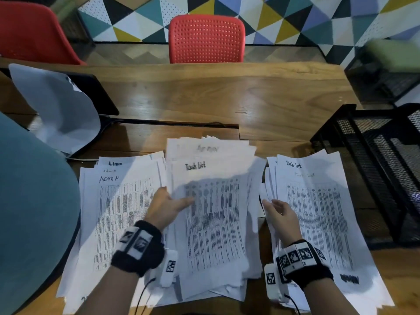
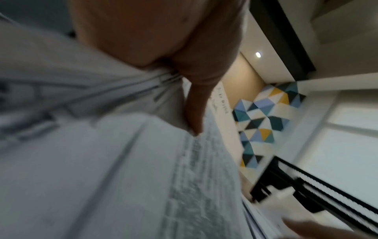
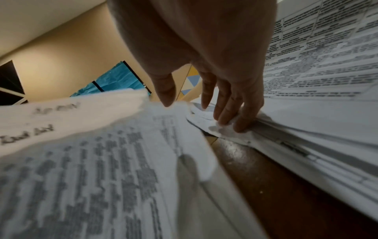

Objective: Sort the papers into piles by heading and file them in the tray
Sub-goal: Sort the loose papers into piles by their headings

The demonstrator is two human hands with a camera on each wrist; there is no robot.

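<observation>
Tray (image 1: 372,178): set at table's right edge; contents indiscernible.
Left hand (image 1: 167,206): "Task List" sheet (image 1: 211,214) pinched.
Right hand (image 1: 280,214): fingers spread, rested on right pile (image 1: 322,212).

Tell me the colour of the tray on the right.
Black wire mesh tray, seen best in the head view, beside the Task List pile.

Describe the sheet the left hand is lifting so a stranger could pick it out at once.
On the wooden table lie three paper piles. From the middle one, the left hand lifts the top sheet. Unlike the left pile's "Admin" sheets, it is headed "Task List", and it alone curls upward.
</observation>
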